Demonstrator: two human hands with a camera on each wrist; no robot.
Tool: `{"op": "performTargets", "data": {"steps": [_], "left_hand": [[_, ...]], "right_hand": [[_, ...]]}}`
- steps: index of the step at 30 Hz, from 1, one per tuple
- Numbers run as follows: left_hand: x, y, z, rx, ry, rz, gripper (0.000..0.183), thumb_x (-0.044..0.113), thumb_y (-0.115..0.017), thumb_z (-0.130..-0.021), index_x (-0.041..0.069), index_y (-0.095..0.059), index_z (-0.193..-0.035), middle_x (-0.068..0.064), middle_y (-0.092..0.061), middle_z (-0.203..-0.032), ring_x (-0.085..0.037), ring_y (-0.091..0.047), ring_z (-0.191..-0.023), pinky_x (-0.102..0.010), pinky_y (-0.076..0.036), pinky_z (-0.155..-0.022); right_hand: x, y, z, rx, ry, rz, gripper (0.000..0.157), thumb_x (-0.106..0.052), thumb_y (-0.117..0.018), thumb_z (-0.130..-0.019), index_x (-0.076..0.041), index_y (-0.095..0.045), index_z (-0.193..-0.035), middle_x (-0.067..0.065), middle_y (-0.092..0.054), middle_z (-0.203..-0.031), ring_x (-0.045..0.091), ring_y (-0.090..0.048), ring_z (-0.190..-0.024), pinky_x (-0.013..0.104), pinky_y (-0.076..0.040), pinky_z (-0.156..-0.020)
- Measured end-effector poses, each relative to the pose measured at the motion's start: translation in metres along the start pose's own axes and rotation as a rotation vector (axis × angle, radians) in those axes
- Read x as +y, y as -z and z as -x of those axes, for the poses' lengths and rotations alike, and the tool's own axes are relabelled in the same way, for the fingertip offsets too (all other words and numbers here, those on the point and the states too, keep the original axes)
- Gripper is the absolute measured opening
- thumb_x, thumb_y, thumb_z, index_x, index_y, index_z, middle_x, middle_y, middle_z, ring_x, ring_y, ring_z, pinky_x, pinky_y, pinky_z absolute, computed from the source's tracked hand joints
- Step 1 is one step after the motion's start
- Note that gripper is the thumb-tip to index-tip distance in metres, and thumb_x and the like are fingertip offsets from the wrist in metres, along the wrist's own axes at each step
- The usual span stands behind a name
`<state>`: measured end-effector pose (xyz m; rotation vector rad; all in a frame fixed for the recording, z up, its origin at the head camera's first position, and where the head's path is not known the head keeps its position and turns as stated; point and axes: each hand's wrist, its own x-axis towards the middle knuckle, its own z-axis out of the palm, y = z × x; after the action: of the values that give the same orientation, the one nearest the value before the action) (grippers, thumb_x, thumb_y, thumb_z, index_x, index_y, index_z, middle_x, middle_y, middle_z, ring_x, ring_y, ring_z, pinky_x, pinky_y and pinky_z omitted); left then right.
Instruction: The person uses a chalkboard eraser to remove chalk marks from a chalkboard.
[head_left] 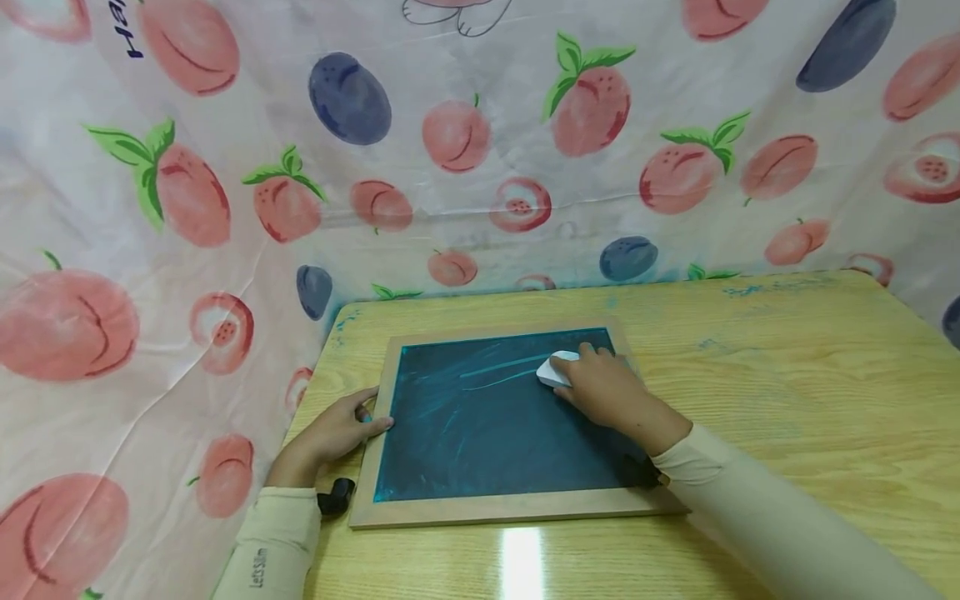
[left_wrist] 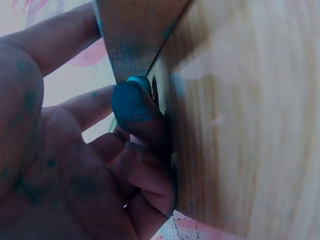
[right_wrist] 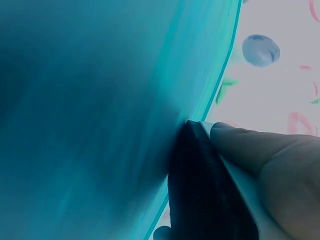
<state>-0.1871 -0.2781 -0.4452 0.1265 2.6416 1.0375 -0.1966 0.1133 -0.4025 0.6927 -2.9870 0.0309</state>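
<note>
A small chalkboard (head_left: 498,417) with a pale wooden frame (head_left: 525,506) lies on the table. My left hand (head_left: 341,429) holds its left side, thumb on the frame and the other fingers at the outer edge. In the left wrist view, one curled finger (left_wrist: 135,110) has a blue-stained tip beside the frame's edge (left_wrist: 140,35), and blue dust marks the palm. With my right hand (head_left: 603,387) I grip a white eraser (head_left: 553,369) near the board's upper right. The right wrist view shows the eraser's dark felt side (right_wrist: 202,185) close against the chalk-smeared surface. Light blue streaks run left from the eraser.
The yellowish wooden table (head_left: 787,400) extends to the right of the board, with blue chalk dust (head_left: 746,290) near its back edge. A fruit-print cloth (head_left: 465,208) hangs behind and along the left side. A black strap piece (head_left: 337,497) sits at my left wrist.
</note>
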Motion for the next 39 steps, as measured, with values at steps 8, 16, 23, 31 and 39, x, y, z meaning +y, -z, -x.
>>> {"op": "performTargets", "data": {"steps": [8, 16, 23, 31, 39], "left_hand": [[-0.003, 0.001, -0.001, 0.005, 0.002, -0.024, 0.073, 0.036, -0.067, -0.096, 0.003, -0.036, -0.154, -0.009, -0.056, -0.090, -0.019, -0.052, -0.079, -0.032, -0.043, -0.073], [0.001, -0.003, -0.004, -0.003, 0.006, 0.018, 0.071, 0.033, -0.068, -0.096, 0.005, -0.038, -0.154, -0.009, -0.054, -0.089, -0.019, -0.051, -0.077, -0.032, -0.044, -0.071], [0.001, -0.001, -0.003, 0.001, 0.026, -0.017, 0.073, 0.035, -0.068, -0.096, 0.005, -0.036, -0.155, -0.010, -0.055, -0.092, -0.019, -0.052, -0.080, -0.032, -0.043, -0.072], [0.000, 0.002, 0.001, 0.000, 0.056, -0.015, 0.076, 0.036, -0.068, -0.096, 0.003, -0.034, -0.155, -0.010, -0.054, -0.094, -0.021, -0.051, -0.080, -0.032, -0.042, -0.072], [0.003, 0.000, 0.001, 0.005, 0.017, -0.040, 0.075, 0.036, -0.068, -0.096, 0.000, -0.036, -0.154, -0.010, -0.055, -0.093, -0.019, -0.052, -0.080, -0.032, -0.043, -0.073]], "right_hand": [[-0.049, -0.003, -0.023, -0.073, 0.074, -0.016, 0.049, -0.039, -0.064, -0.098, -0.017, -0.059, -0.141, 0.027, -0.059, -0.130, 0.046, -0.062, -0.114, 0.059, -0.052, -0.090], [-0.070, -0.004, -0.027, -0.098, 0.118, -0.014, 0.051, -0.041, -0.064, -0.098, -0.021, -0.056, -0.144, 0.026, -0.057, -0.135, 0.046, -0.059, -0.119, 0.059, -0.051, -0.094], [-0.033, -0.003, -0.013, -0.076, 0.043, 0.001, 0.050, -0.039, -0.065, -0.097, -0.018, -0.058, -0.142, 0.027, -0.060, -0.129, 0.045, -0.063, -0.112, 0.059, -0.053, -0.087], [0.024, 0.001, 0.012, -0.004, -0.003, 0.020, 0.049, -0.035, -0.069, -0.095, -0.013, -0.061, -0.138, 0.027, -0.064, -0.108, 0.040, -0.065, -0.084, 0.053, -0.055, -0.066], [0.033, 0.003, 0.019, -0.007, -0.033, 0.002, 0.046, -0.032, -0.068, -0.096, -0.011, -0.062, -0.136, 0.029, -0.064, -0.111, 0.043, -0.066, -0.088, 0.055, -0.055, -0.067]]}}
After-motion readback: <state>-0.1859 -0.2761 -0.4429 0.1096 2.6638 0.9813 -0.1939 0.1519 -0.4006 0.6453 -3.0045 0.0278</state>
